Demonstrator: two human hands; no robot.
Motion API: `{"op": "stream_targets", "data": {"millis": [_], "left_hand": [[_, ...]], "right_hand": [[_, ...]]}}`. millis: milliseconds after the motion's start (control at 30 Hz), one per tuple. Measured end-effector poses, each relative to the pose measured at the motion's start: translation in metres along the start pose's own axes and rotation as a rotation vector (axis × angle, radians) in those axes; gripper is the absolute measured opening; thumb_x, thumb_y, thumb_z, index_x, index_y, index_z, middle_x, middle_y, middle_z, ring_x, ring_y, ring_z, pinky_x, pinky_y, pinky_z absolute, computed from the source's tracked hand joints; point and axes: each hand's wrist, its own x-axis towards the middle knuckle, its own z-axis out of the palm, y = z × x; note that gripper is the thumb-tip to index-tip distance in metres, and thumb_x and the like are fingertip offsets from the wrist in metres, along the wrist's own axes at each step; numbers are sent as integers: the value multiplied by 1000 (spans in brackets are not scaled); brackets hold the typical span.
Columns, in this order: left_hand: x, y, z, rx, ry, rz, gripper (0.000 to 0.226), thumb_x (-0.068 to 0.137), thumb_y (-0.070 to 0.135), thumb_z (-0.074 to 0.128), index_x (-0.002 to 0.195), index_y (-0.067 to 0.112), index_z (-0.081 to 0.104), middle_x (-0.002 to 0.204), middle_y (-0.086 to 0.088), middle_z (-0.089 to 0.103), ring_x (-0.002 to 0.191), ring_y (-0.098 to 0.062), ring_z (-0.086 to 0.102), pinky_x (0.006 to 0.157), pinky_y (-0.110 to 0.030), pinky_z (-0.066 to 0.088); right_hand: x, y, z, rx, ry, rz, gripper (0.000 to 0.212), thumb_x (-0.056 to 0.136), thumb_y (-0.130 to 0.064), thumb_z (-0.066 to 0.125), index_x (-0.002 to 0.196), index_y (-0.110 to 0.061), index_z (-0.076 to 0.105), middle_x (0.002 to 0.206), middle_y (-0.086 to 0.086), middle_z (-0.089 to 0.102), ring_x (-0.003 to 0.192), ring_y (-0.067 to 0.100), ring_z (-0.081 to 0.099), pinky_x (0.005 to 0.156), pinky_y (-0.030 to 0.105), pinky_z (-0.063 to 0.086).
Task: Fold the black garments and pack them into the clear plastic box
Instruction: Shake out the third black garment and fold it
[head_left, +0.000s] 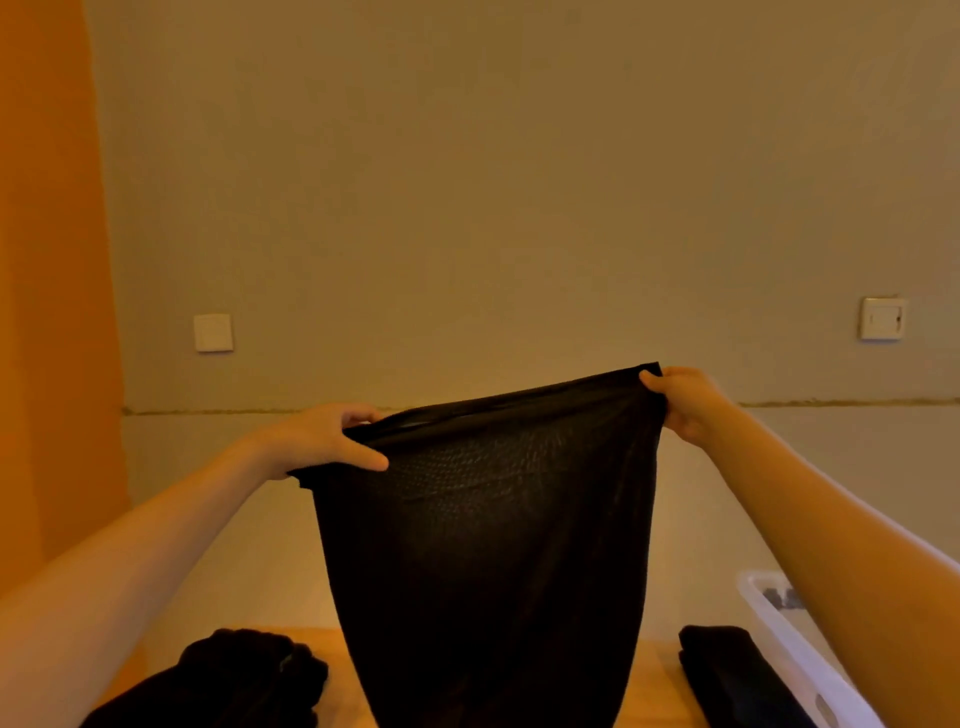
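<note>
Black mesh garment (483, 545), thin and perforated, tapering downward, held up in the air over a wooden table (660, 686); left hand (322, 441) pinches its upper left corner, right hand (680, 400) pinches the upper right, top edge taut between them. Clear plastic box (784, 639), lower right, something dark inside, unclear. Folded black garment (727, 670) just beside box. Crumpled black pile (234, 680), lower left. Two white wall plates (213, 332) behind
</note>
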Motion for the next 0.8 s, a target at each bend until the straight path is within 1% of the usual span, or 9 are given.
{"op": "stream_targets", "data": {"millis": [133, 167, 233, 267, 367, 533, 667, 733, 800], "left_hand": [[0, 4, 0, -34, 71, 38, 74, 38, 46, 87, 101, 13, 70, 95, -4, 72, 86, -17, 69, 67, -23, 56], [1, 2, -2, -71, 94, 50, 67, 46, 45, 87, 102, 11, 71, 95, -7, 72, 85, -19, 69, 66, -23, 55], [-1, 1, -2, -144, 131, 41, 24, 78, 27, 73, 98, 13, 72, 94, -9, 72, 85, -18, 69, 68, -22, 55], [-3, 1, -3, -152, 160, 31, 12, 88, 18, 63, 95, 14, 72, 92, -7, 72, 84, -17, 68, 70, -23, 53], [-3, -5, -5, -76, 184, 0, 18, 95, 14, 50, 95, 13, 68, 88, -1, 70, 88, -17, 64, 75, -25, 48], [0, -7, -6, -13, 270, -18, 17, 95, 16, 50, 93, 11, 66, 83, -3, 66, 79, -15, 62, 68, -23, 47], [-6, -6, -13, 0, 176, 10, 8, 88, 9, 60, 83, 9, 67, 70, 0, 65, 67, -10, 61, 58, -17, 48], [-9, -5, -14, 36, 137, 0, 12, 90, 9, 56, 86, 7, 68, 73, 1, 68, 70, -8, 64, 64, -17, 50], [-9, -3, -10, 32, 156, -32, 20, 96, 11, 48, 94, 5, 67, 81, -3, 68, 79, -13, 64, 73, -24, 49]], "right_hand": [[2, -2, -8, -23, 25, -18, 13, 94, -9, 52, 81, -7, 56, 86, 8, 59, 79, 20, 57, 77, 36, 51], [2, -1, -10, -22, 30, -19, 13, 94, -10, 52, 82, -7, 56, 86, 9, 59, 78, 20, 57, 74, 34, 51], [1, 0, -16, -14, 33, -19, 12, 94, -10, 51, 84, -7, 56, 88, 9, 59, 79, 19, 58, 71, 33, 50], [0, 2, -19, -13, 30, -19, 11, 95, -10, 50, 86, -6, 57, 89, 9, 60, 80, 19, 58, 70, 32, 50], [-2, 5, -26, -7, 2, -24, 11, 95, -10, 48, 97, -3, 57, 93, 10, 60, 82, 20, 59, 70, 31, 50], [-4, 4, -27, -23, -42, -56, 19, 96, -12, 46, 110, -2, 56, 98, 9, 60, 86, 18, 58, 83, 34, 47], [-3, 1, -30, -50, 4, -75, 26, 96, -15, 48, 116, 0, 56, 92, 7, 60, 82, 18, 58, 70, 29, 49], [-2, 2, -32, -58, 18, -75, 28, 97, -17, 48, 117, 1, 56, 90, 7, 60, 82, 18, 58, 69, 28, 49], [-2, 5, -33, -63, 31, -72, 29, 96, -17, 48, 117, 0, 56, 90, 6, 60, 81, 18, 58, 68, 28, 48]]}}
